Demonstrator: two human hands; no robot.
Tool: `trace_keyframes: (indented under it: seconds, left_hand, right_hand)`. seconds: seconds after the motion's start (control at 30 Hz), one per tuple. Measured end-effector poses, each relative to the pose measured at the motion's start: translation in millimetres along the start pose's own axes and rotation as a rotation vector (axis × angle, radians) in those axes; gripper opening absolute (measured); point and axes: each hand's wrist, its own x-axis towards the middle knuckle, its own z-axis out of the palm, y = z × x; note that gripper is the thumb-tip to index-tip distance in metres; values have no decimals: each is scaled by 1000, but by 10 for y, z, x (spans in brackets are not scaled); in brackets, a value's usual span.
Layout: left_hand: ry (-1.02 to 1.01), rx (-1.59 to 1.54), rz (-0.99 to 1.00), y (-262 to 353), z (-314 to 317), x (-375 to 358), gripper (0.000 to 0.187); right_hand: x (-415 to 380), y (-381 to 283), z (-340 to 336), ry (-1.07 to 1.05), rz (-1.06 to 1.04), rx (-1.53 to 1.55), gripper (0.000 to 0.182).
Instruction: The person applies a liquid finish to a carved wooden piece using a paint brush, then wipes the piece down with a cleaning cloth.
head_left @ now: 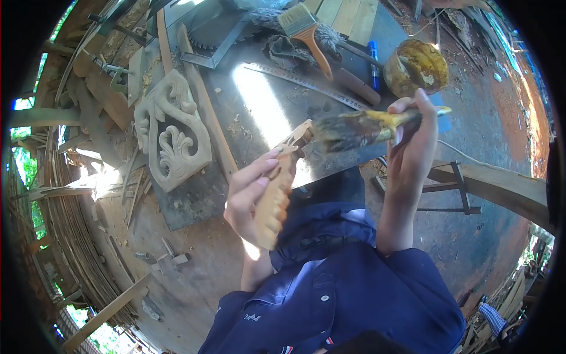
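My left hand [250,192] is closed round a carved wooden piece [276,203] with a scalloped edge, held tilted above my lap. In my right hand [413,133] is a brush [354,128] with dark bristles and a yellow-stained handle, gripped between thumb and fingers. The bristle end points left, close to the top of the carved piece; whether they touch is unclear. A yellow-stained pot [416,68] stands just beyond my right hand.
On the worktable [200,203] lie a carved scroll panel [174,133], a metal ruler [306,85], a wide brush [306,38], a blue marker [374,65] and a metal square [218,50]. A wooden frame [454,186] stands at the right.
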Motion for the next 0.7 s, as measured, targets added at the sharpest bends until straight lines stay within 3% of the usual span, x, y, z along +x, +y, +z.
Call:
trace_keyframes:
  seconds: [0.13,0.27,0.37,0.4,0.5,0.63,0.7]
  left_hand:
    - [7,47,121,43,24,-41,31]
    - [36,77,212,-51,83,-135,29]
    - [-6,24,189,-6,163,-77,31]
    - [-15,-69,205,-69,247,-81,35]
    - [24,-149,208,-31,759,202,39]
    - [52,-224,272,-132,1611,672,32]
    - [10,-230,277,-161,1907,854,32]
  right_hand:
    - [-47,154,-48,-82,79,-29,20]
    - [55,164,-50,96,-29,-64,16]
    - [102,5,-83,21,-23,-27,17]
    - [153,-45,-58,-44,-92,-112,19]
    - [457,-436,16,49,-248,-252,23]
    - [970,-1151,-63,94,-650,-336,20]
    - [1189,-1371,-140,50,-696,-386,21]
